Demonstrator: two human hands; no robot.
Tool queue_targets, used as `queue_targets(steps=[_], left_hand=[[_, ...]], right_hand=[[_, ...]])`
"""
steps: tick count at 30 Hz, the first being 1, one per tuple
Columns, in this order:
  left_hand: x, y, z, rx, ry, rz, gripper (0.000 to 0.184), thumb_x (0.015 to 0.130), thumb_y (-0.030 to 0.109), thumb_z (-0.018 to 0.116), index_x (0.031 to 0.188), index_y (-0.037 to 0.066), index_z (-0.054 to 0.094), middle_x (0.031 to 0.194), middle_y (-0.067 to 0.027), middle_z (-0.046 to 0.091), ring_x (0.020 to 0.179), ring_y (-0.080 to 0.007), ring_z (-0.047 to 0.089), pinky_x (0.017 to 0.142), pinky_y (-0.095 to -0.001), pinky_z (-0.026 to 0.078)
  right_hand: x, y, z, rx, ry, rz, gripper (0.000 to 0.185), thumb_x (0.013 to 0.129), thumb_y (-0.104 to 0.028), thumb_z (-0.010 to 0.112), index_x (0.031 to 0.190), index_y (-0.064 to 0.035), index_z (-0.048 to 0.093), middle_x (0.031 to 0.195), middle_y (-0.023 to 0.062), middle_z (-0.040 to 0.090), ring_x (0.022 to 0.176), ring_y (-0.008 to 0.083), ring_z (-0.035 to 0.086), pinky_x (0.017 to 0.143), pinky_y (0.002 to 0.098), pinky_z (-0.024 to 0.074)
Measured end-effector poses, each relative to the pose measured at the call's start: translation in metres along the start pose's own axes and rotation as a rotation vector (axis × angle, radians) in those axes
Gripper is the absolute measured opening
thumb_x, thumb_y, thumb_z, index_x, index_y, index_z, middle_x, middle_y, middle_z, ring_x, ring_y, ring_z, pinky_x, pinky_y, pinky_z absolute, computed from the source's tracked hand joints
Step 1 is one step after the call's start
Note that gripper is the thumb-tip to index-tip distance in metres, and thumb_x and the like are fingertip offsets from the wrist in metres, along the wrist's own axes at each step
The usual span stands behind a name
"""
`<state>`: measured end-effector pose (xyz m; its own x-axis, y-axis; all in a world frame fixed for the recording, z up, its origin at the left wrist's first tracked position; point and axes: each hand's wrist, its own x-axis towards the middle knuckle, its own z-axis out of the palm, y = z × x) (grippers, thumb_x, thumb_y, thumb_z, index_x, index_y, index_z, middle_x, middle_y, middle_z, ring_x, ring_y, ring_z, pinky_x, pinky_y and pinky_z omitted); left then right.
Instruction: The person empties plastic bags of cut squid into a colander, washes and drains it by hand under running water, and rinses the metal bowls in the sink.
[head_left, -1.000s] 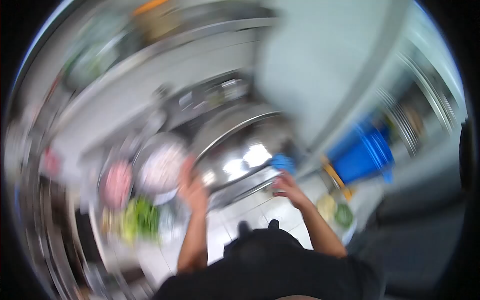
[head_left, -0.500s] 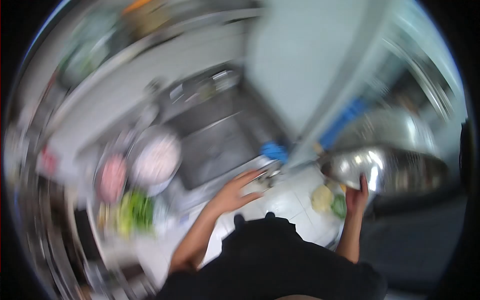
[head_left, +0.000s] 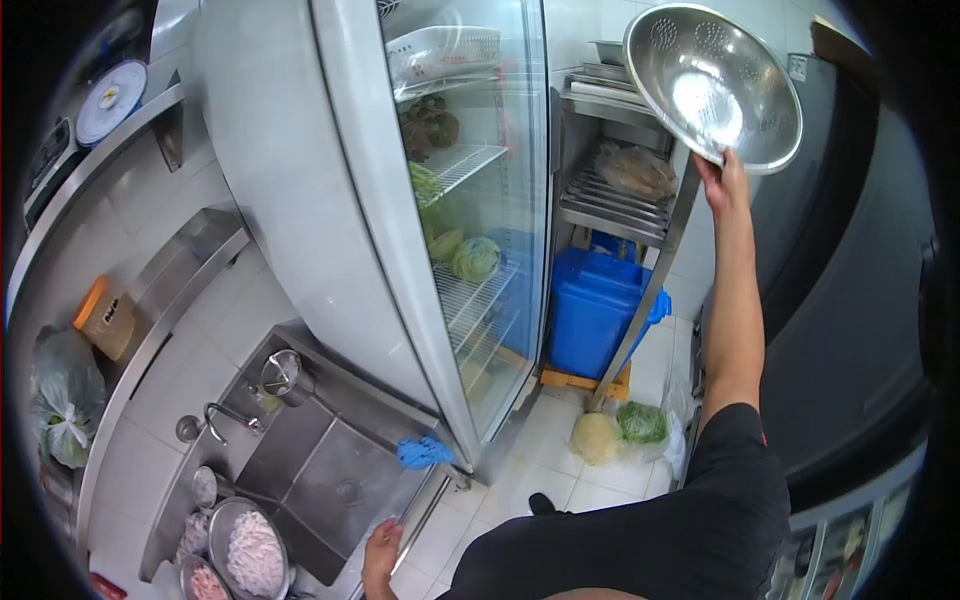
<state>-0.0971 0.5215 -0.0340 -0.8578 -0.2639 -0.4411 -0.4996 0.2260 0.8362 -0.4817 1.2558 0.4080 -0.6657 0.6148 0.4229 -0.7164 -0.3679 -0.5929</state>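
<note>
My right hand (head_left: pixel 727 182) grips the rim of a large stainless steel colander (head_left: pixel 748 100), with that arm stretched out and up. The colander is tilted so its shiny, perforated inside faces me, beside a metal rack (head_left: pixel 612 215). My left hand (head_left: pixel 382 548) is low near the front edge of the steel sink (head_left: pixel 350 450), holding nothing, its fingers loosely bent and apart. A blue cloth or glove (head_left: pixel 424 453) hangs over the sink's corner.
A glass-door fridge (head_left: pixel 490 240) with vegetables stands between sink and rack. Below the rack is a blue bin (head_left: pixel 600 310); bagged produce (head_left: pixel 640 424) lies on the floor. Metal bowls of pale meat (head_left: pixel 255 550) sit left of the sink. Wall shelves (head_left: pixel 165 310) run along the left.
My view has turned right, towards the fridge and rack. My right hand has lifted the colander up and forward; my left hand has dropped back beside the sink edge.
</note>
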Motion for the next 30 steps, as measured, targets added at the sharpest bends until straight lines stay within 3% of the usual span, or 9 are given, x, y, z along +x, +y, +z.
queue_targets(steps=[8, 9, 11, 12, 13, 14, 21, 25, 30], left_hand=[[-0.031, -0.184, 0.063, 0.593, 0.173, -0.39, 0.058, 0.087, 0.052, 0.068, 0.122, 0.006, 0.067, 0.115, -0.0192, 0.071, 0.106, -0.0346, 0.068, 0.097, -0.0435, 0.052], [-0.06, -0.214, 0.051, 0.82, -0.021, -0.141, 0.052, 0.092, 0.046, 0.064, 0.13, 0.01, 0.063, 0.115, -0.0178, 0.07, 0.106, -0.0341, 0.068, 0.095, -0.0469, 0.052], [-0.108, -0.231, 0.104, 0.173, 0.105, -0.936, 0.049, 0.099, 0.04, 0.056, 0.142, 0.015, 0.052, 0.112, -0.0171, 0.07, 0.106, -0.0329, 0.066, 0.094, -0.0514, 0.05], [-0.167, -0.243, 0.127, -0.289, 0.522, -0.589, 0.032, 0.088, 0.045, 0.075, 0.094, 0.015, 0.065, 0.076, -0.0052, 0.059, 0.061, -0.0215, 0.053, 0.053, -0.0422, 0.044], [-0.182, -0.236, 0.148, -0.265, 0.503, -0.861, 0.038, 0.093, 0.047, 0.066, 0.108, 0.013, 0.065, 0.086, -0.0113, 0.063, 0.071, -0.0253, 0.059, 0.058, -0.0449, 0.049], [-0.198, -0.216, 0.172, -0.254, 0.46, -1.129, 0.046, 0.098, 0.05, 0.057, 0.121, 0.01, 0.064, 0.097, -0.0173, 0.068, 0.08, -0.0291, 0.065, 0.063, -0.0477, 0.054], [-0.231, -0.199, 0.267, -0.364, 0.47, -1.217, 0.052, 0.095, 0.046, 0.063, 0.133, 0.01, 0.061, 0.105, -0.0162, 0.07, 0.084, -0.025, 0.068, 0.075, -0.0419, 0.059], [-0.222, -0.205, 0.281, -0.234, 0.529, -0.801, 0.046, 0.094, 0.039, 0.062, 0.116, -0.001, 0.07, 0.108, -0.022, 0.072, 0.093, -0.0285, 0.07, 0.082, -0.0422, 0.055], [-0.225, -0.21, 0.288, -0.261, 0.585, -0.816, 0.06, 0.09, 0.047, 0.066, 0.129, 0.002, 0.064, 0.127, -0.0237, 0.065, 0.121, -0.036, 0.062, 0.104, -0.0414, 0.047]], right_hand=[[0.349, 0.033, 0.103, 0.183, -0.111, 0.111, 0.042, 0.102, -0.02, 0.06, 0.125, 0.0107, 0.044, 0.115, 0.0262, 0.061, 0.096, 0.0405, 0.068, 0.083, 0.0475, 0.0641], [0.382, 0.048, 0.117, 0.145, -0.117, 0.147, 0.041, 0.102, -0.021, 0.06, 0.125, 0.0098, 0.045, 0.114, 0.0253, 0.062, 0.096, 0.0394, 0.068, 0.083, 0.0467, 0.0636], [0.414, 0.088, 0.131, 0.017, -0.175, 0.188, 0.041, 0.101, -0.023, 0.06, 0.124, 0.0079, 0.047, 0.113, 0.0236, 0.062, 0.096, 0.0372, 0.068, 0.084, 0.0451, 0.0625], [0.417, 0.112, 0.136, -0.068, -0.199, 0.189, 0.04, 0.101, -0.024, 0.059, 0.124, 0.007, 0.048, 0.113, 0.0228, 0.062, 0.096, 0.0361, 0.067, 0.084, 0.0443, 0.062], [0.416, 0.139, 0.141, -0.159, -0.228, 0.191, 0.04, 0.101, -0.025, 0.059, 0.124, 0.0061, 0.049, 0.112, 0.0219, 0.062, 0.096, 0.0349, 0.067, 0.084, 0.0435, 0.0615], [0.41, 0.168, 0.147, -0.24, -0.26, 0.173, 0.039, 0.101, -0.026, 0.059, 0.123, 0.0051, 0.049, 0.112, 0.0211, 0.062, 0.097, 0.0338, 0.067, 0.084, 0.0426, 0.061], [0.24, 0.177, 0.084, -0.498, -0.512, -0.011, 0.038, 0.101, -0.033, 0.059, 0.121, -0.0014, 0.056, 0.108, 0.0151, 0.064, 0.098, 0.026, 0.066, 0.086, 0.037, 0.0575], [0.115, 0.174, 0.017, -0.322, -0.881, 0.135, 0.037, 0.1, -0.037, 0.058, 0.12, -0.0051, 0.06, 0.106, 0.0117, 0.064, 0.098, 0.0215, 0.065, 0.086, 0.0337, 0.0554], [-0.041, 0.206, -0.019, 0.005, -1.301, 0.487, 0.038, 0.1, -0.041, 0.058, 0.119, -0.0088, 0.063, 0.104, 0.0083, 0.065, 0.099, 0.0171, 0.064, 0.087, 0.0305, 0.0534]])
